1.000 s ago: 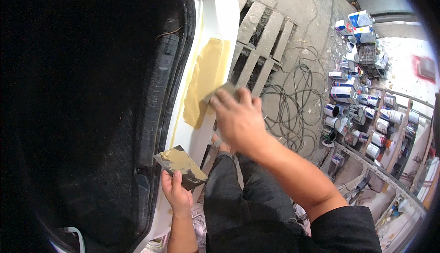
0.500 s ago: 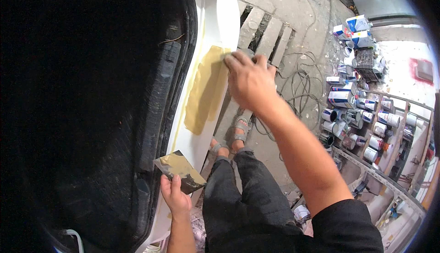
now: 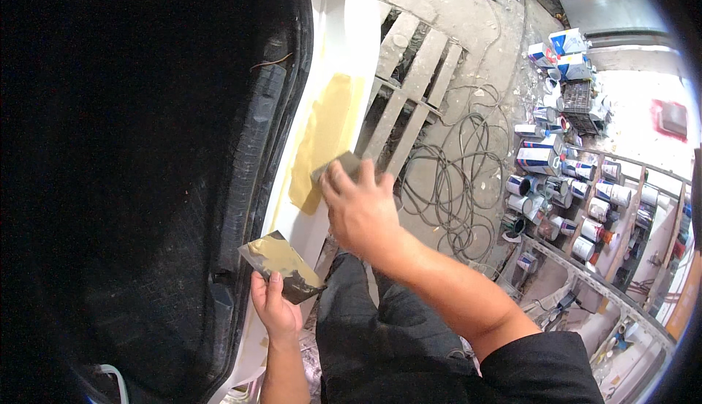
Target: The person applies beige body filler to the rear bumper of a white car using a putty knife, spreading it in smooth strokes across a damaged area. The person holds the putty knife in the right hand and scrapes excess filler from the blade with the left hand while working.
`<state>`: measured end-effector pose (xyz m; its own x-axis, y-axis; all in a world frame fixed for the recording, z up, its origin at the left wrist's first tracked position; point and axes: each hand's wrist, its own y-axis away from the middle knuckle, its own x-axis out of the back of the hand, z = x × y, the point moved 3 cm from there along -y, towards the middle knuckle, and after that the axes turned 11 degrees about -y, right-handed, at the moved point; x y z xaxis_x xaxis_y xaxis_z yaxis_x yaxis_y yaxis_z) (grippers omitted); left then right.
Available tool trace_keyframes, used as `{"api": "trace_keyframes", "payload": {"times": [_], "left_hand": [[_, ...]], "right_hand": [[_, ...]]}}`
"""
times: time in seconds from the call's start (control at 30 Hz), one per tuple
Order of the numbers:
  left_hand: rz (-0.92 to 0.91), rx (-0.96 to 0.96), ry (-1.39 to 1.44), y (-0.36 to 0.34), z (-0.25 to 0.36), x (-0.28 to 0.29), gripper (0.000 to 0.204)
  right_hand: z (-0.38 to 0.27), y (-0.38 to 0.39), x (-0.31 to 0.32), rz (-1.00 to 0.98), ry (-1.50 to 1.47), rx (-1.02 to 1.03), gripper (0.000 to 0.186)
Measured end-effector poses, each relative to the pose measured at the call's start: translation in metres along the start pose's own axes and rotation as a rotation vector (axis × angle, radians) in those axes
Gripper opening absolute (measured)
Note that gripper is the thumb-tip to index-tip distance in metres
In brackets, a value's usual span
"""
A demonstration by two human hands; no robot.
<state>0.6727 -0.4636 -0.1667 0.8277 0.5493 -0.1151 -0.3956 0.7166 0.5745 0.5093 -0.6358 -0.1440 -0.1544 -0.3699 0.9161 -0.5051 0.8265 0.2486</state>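
Note:
My right hand [image 3: 367, 217] pinches a thin, dark grey putty spreader [image 3: 345, 161]. Its edge lies against the near part of a tan-yellow putty patch [image 3: 320, 122], which coats the white vehicle body edge [image 3: 349, 27]. The fingers partly cover the spreader. Lower and to the left, my left hand [image 3: 276, 307] grips a dark flat plate [image 3: 303, 281] by its near edge, thumb on top. A smear of the same yellow putty [image 3: 276, 252] covers much of that plate. The plate is held close beside the white body edge.
A dark lined vehicle opening [image 3: 131, 170] with a black rubber seal fills the left. Beyond the body edge lie a wooden pallet [image 3: 398, 122] and coiled cable [image 3: 461, 184] on the floor. Paint cans [image 3: 540, 157], a black crate [image 3: 581, 100] and a metal rack [image 3: 592, 294] stand at right.
My right hand has come down along the putty patch toward me, from its far right edge to its near end, and the spreader now shows. My left hand still holds the plate nearby.

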Motion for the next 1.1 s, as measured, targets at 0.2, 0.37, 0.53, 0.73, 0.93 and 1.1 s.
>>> {"api": "trace_keyframes", "payload": {"times": [0.2, 0.37, 0.53, 0.73, 0.93, 1.1], "left_hand": [[-0.075, 0.021, 0.126, -0.001, 0.016, -0.025, 0.040], [-0.071, 0.024, 0.249, -0.003, 0.026, -0.042, 0.047], [-0.025, -0.080, 0.093, -0.004, 0.041, -0.031, 0.043], [0.006, -0.025, 0.102, 0.003, 0.028, -0.022, 0.046], [0.037, -0.004, 0.077, 0.004, 0.020, -0.013, 0.047], [0.031, 0.015, 0.061, 0.005, 0.016, -0.010, 0.045]], "right_hand": [[-0.002, 0.058, 0.006, 0.096, -0.577, 0.094, 0.053], [0.020, 0.072, 0.011, 0.022, -1.206, 0.435, 0.043], [0.069, 0.011, 0.014, 0.055, -0.281, 0.031, 0.045], [0.104, -0.081, 0.039, 0.207, -0.118, -0.156, 0.044], [0.058, -0.041, 0.003, 0.027, -0.112, -0.085, 0.050], [0.000, 0.035, -0.056, 0.204, -0.189, 0.077, 0.062]]}}
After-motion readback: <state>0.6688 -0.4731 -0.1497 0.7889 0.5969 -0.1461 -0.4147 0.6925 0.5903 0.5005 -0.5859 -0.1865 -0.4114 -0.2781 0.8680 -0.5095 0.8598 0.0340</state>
